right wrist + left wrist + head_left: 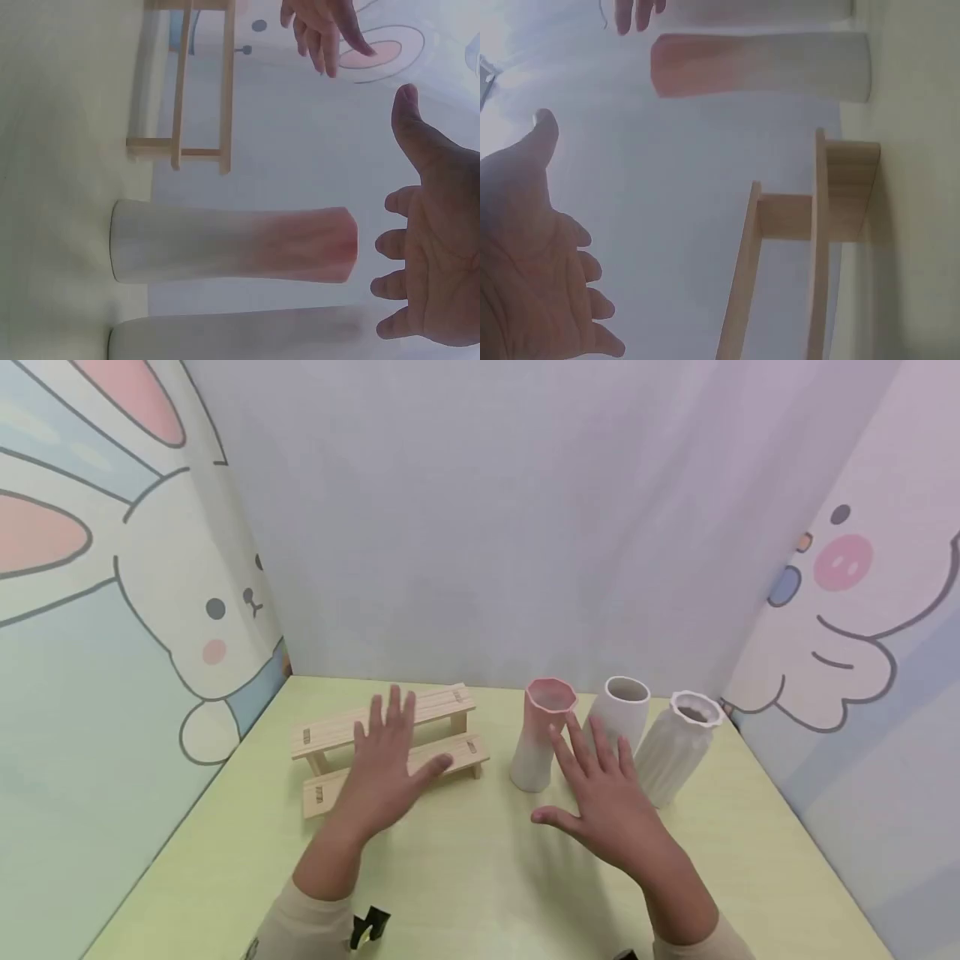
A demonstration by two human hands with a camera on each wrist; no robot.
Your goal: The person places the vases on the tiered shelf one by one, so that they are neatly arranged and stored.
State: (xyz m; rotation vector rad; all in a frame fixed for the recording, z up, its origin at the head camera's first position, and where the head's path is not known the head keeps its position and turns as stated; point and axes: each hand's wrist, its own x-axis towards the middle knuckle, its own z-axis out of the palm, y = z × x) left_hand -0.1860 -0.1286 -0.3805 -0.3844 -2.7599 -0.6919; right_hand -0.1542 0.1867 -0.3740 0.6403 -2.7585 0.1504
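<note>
My left hand (384, 777) is raised in front of the two-tier wooden stand (442, 756), fingers spread, palm away from me, holding nothing. In the left wrist view that hand (532, 262) hangs apart from the stand (819, 262). With its fingers spread too, my right hand (611, 810) is held up before the vases and holds nothing. A vase with a pink top and white base (534, 752) stands left of it. Partly hidden behind the fingers is a smooth white vase (621, 714); a ribbed white vase (671, 760) is on the right.
The pale yellow-green table (480, 877) meets a light curtain (480, 527) at the back. Side panels show a cartoon rabbit (172, 568) at left and another cartoon animal (885, 585) at right. A small black object (370, 927) lies by the left sleeve.
</note>
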